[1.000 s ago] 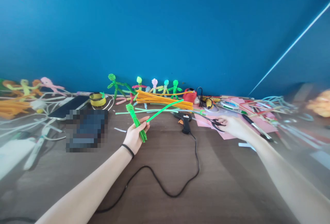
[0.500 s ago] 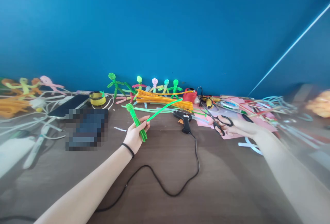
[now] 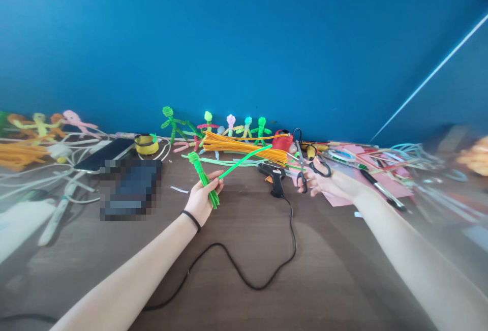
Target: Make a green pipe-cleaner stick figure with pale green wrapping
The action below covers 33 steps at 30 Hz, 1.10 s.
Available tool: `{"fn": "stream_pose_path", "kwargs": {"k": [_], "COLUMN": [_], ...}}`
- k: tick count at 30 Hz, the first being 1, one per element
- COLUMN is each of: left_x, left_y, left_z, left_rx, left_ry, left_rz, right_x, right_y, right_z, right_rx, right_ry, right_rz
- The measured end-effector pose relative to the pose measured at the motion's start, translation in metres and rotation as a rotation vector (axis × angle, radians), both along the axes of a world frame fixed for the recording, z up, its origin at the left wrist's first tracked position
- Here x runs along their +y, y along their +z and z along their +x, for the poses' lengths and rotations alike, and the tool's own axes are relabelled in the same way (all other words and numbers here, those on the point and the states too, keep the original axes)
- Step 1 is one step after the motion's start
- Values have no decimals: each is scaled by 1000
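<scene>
My left hand (image 3: 201, 199), with a dark band at the wrist, is closed round a bundle of green pipe cleaners (image 3: 196, 163) whose wound, knobbed end points up. A single brighter green pipe cleaner (image 3: 247, 157) juts from the same fingers to the upper right. Over at the right, my right hand (image 3: 332, 182) holds a pair of black-handled scissors (image 3: 299, 154), fingers at the handle loops and blades pointing away. Its handles are spread apart. Below the blades, to their left, lies a black glue gun (image 3: 275, 176).
A bundle of orange pipe cleaners (image 3: 244, 147) lies before several small pipe-cleaner figures (image 3: 230, 123) along the blue wall. The glue gun's cord (image 3: 244, 281) winds across the table. A phone (image 3: 104, 156) and yellow tape roll (image 3: 147, 144) are left; pink paper (image 3: 335, 199) is right.
My right hand has moved left with the scissors, whose blades have turned more upright, and a black-and-silver pen now shows behind it. My left hand stays nearly in place.
</scene>
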State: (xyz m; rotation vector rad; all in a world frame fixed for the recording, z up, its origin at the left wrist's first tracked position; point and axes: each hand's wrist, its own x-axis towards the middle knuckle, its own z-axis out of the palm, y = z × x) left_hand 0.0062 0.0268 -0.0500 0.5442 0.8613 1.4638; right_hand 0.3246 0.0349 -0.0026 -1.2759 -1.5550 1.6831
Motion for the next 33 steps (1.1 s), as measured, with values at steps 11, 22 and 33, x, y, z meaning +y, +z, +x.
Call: {"fn": "stream_pose_path", "kwargs": {"k": [11, 22, 33], "left_x": [0, -4, -10], "left_y": [0, 8, 8], "left_z": [-1, 4, 6], "left_rx": [-12, -64, 170], "left_ry": [-13, -351, -469], "left_rz": [2, -31, 87], "right_x": [-2, -11, -5], "right_y": [1, -11, -25], "right_z": [-4, -66, -105], "right_rx": [220, 357, 520], "right_ry": [-16, 194, 406], "right_rz": [-32, -64, -132]}}
